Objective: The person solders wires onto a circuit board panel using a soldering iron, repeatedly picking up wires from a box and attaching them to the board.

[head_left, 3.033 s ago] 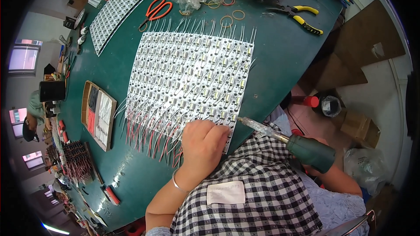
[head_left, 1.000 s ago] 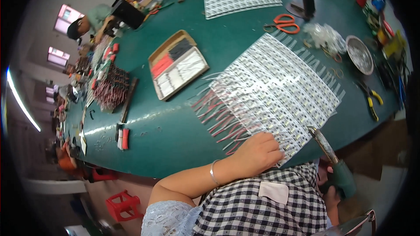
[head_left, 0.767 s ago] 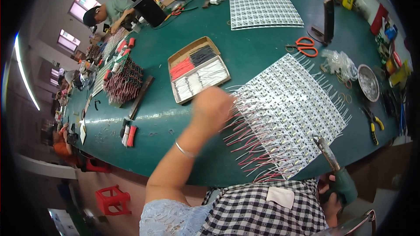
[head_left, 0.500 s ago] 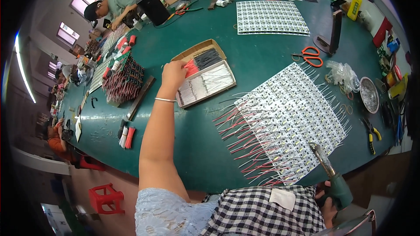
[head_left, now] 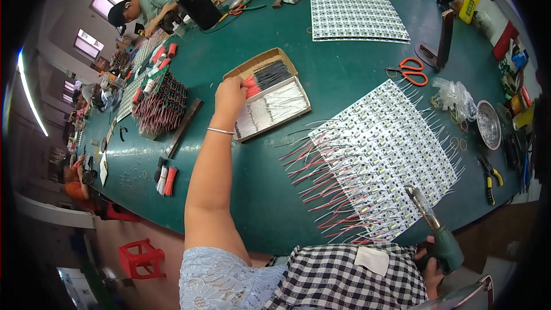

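Over the left side of a shallow cardboard box (head_left: pixel 252 62), my left hand (head_left: pixel 231 97) has its fingers closed on the short red wires (head_left: pixel 252 86); its fingertips are partly hidden. Black wires (head_left: pixel 273 73) and white wires (head_left: pixel 287 101) lie in the same box. At the lower right my right hand (head_left: pixel 431 276) is wrapped round the dark green handle of a soldering iron (head_left: pixel 447 249). The iron's metal tip points up and left over a white circuit-board panel (head_left: pixel 390 149). Red, white and black wires (head_left: pixel 321 189) stick out along the panel's edges.
Orange-handled scissors (head_left: pixel 412 72), a metal bowl (head_left: pixel 488 126) and yellow-black pliers (head_left: pixel 491 179) lie around the panel. Stacked panels (head_left: pixel 359 18) sit farther back. Left of the box are a dark bar (head_left: pixel 185 128) and wired boards (head_left: pixel 163 100). A co-worker (head_left: pixel 150 8) bends over the table.
The view has shifted slightly. My left hand stays at the red wires with only a small movement, and the soldering iron keeps its place over the panel's near edge.
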`<state>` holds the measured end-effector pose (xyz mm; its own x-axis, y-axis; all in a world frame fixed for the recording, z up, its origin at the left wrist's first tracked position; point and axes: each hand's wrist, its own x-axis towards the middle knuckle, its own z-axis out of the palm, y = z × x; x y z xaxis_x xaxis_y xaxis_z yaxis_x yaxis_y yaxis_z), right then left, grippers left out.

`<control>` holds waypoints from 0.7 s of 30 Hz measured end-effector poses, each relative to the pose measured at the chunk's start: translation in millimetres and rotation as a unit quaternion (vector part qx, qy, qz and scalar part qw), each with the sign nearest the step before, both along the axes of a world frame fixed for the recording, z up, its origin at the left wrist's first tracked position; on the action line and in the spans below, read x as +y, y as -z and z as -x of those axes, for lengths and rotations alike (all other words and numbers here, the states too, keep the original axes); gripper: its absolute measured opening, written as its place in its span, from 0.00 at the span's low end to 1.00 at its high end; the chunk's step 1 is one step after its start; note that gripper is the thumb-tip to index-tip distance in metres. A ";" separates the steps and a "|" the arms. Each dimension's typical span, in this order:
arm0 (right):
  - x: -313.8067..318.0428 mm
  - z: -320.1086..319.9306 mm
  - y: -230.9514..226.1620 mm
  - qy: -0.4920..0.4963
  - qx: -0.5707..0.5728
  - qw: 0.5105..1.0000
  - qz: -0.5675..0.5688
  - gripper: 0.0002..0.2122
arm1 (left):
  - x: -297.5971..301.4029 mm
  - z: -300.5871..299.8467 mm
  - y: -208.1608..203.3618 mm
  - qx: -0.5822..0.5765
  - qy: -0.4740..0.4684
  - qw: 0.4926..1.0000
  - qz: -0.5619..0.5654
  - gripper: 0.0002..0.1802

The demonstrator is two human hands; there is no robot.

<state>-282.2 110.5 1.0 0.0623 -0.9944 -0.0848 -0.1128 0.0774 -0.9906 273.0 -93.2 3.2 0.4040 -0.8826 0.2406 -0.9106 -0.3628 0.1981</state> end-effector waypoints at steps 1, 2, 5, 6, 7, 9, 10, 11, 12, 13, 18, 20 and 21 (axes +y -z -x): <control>0.3 1.5 2.1 0.001 0.000 1.000 0.000 0.27 | 0.5 0.9 0.9 0.000 0.001 1.000 0.000 0.06; 0.7 3.1 5.8 -0.004 0.009 1.000 0.021 0.27 | 1.5 0.6 2.4 -0.019 0.008 1.000 0.010 0.06; 2.4 -0.2 6.0 0.004 0.016 0.999 0.043 0.27 | 4.1 -3.5 5.7 -0.055 0.040 0.997 0.031 0.08; 3.1 -1.4 5.5 0.016 0.013 0.999 0.043 0.27 | 4.7 -4.4 6.3 -0.072 0.064 0.995 0.041 0.08; 4.3 1.1 7.1 0.016 0.013 0.999 0.043 0.27 | 4.6 -4.9 7.2 -0.071 0.065 0.994 0.041 0.08; 7.0 8.2 10.5 -0.006 0.021 0.999 0.028 0.27 | 4.0 -1.6 5.1 -0.082 0.066 0.994 0.017 0.09; 7.5 8.5 10.0 -0.005 0.022 0.999 0.028 0.27 | 3.5 -1.9 6.8 -0.081 0.067 0.994 0.017 0.09; 7.8 8.7 9.4 -0.008 0.023 0.999 0.024 0.27 | 4.2 -4.3 8.5 -0.071 0.065 0.995 0.039 0.09; 8.0 8.8 9.0 -0.011 0.023 0.999 0.020 0.27 | 5.1 -6.9 10.3 -0.061 0.062 0.994 0.062 0.09; 7.9 7.0 8.0 -0.011 0.023 0.999 0.021 0.27 | 6.3 -9.5 12.1 -0.062 0.062 0.994 0.062 0.09; 8.6 2.9 13.9 0.022 0.013 0.999 0.041 0.26 | 5.2 -11.4 13.8 0.081 0.008 0.993 0.087 0.08; 8.1 1.6 14.0 0.027 0.012 0.999 0.044 0.26 | 5.1 -10.3 12.3 0.100 0.002 0.991 0.093 0.08; 7.8 1.1 14.2 0.032 0.011 0.998 0.047 0.26 | 5.2 -9.7 11.3 0.119 -0.003 0.988 0.099 0.08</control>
<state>-283.3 118.4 -13.2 -0.0032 -1.0000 0.0084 -0.1315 -0.0079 -0.9913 282.7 -88.0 -8.1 0.4757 -0.8250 0.3051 -0.8273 -0.3018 0.4738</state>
